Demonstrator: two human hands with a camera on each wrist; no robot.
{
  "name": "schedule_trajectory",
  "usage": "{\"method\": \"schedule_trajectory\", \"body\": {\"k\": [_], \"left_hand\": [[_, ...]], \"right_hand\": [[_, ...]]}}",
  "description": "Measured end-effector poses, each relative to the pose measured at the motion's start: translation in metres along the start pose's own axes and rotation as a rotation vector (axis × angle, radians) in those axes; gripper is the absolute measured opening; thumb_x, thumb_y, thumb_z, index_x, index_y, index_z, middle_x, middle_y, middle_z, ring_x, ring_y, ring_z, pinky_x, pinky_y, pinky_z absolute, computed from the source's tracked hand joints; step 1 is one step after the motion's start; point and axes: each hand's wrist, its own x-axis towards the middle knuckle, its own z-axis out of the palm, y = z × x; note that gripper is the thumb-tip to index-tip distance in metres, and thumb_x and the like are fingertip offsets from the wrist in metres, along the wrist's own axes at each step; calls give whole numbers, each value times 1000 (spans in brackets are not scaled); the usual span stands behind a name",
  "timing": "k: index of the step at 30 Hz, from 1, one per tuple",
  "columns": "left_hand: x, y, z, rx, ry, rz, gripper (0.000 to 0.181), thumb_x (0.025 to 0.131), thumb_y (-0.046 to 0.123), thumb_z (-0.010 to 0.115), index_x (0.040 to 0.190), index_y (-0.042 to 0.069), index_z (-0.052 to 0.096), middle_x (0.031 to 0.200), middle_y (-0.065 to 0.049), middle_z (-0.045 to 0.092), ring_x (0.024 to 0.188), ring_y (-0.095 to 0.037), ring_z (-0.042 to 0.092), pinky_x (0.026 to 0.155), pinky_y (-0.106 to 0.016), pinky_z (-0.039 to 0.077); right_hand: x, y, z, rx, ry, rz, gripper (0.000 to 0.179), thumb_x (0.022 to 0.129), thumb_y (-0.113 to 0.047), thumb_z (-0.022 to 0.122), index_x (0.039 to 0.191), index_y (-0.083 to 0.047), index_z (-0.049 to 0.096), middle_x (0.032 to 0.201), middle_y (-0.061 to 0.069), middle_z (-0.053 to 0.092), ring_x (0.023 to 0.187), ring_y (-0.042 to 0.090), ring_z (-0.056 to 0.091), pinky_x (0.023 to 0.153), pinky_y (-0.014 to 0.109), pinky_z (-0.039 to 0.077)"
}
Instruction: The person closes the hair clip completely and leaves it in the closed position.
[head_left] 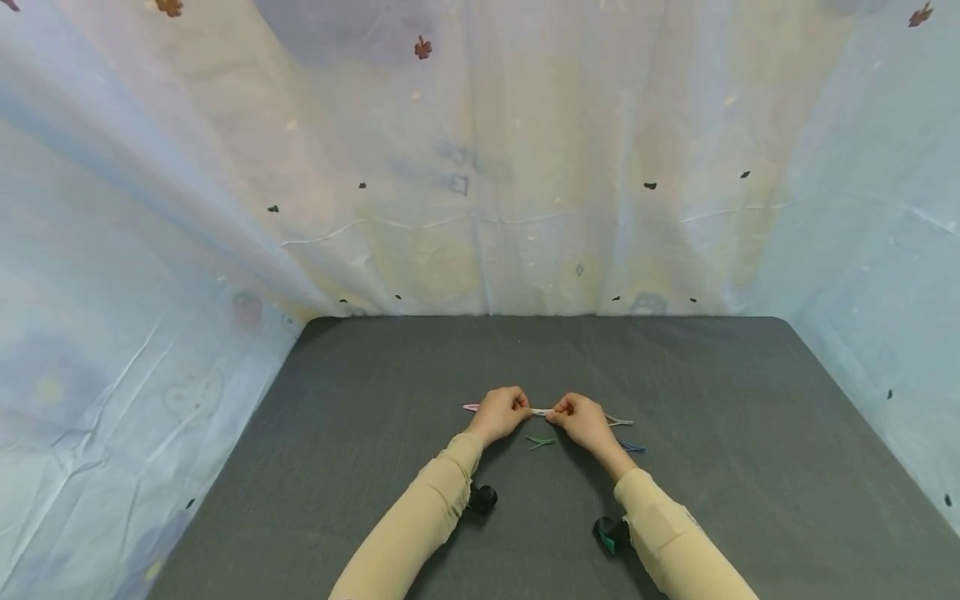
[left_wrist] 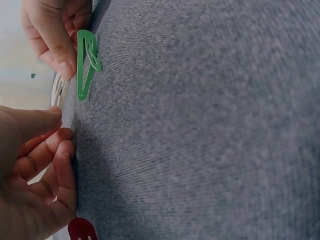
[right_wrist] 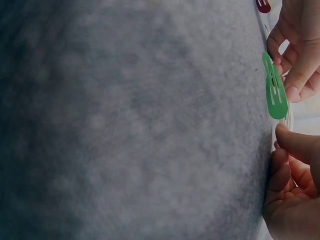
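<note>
Between my two hands a white snap hair clip (head_left: 539, 412) is stretched over the table. My left hand (head_left: 501, 414) pinches one end of it with thumb and fingers, and my right hand (head_left: 583, 421) pinches the other. In the left wrist view the white clip (left_wrist: 61, 92) shows slots along its middle. A green snap hair clip (head_left: 540, 442) lies just nearer than the hands, its inner tongue lifted from the frame in the left wrist view. Close to the left hand is a red hair clip (left_wrist: 82, 229).
A pink clip (head_left: 470, 407) lies left of the left hand. Beyond the right hand are a beige clip (head_left: 621, 422) and a blue clip (head_left: 632, 447). The dark grey tabletop (head_left: 375, 367) meets a patterned curtain (head_left: 525, 167) at the back and sides.
</note>
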Motion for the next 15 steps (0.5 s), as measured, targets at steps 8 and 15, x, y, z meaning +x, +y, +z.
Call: {"method": "schedule_trajectory", "body": {"k": [8,15], "left_hand": [[1,1,2,49,19,7,10,86,16,65,80,9,63,65,4,51,56,-7,42,53,-19,33],[3,1,5,101,29,2,10,86,18,65,79,11,61,65,5,49,56,-6,42,53,-19,32]], "right_hand": [[0,0,-1,9,-39,16,14,84,-18,68,81,-6,61,71,4,57,59,13,44,56,25,35],[2,-2,-3,8,-82,53,15,85,-18,66,82,-5,59,72,5,55,59,14,43,55,26,35]]}}
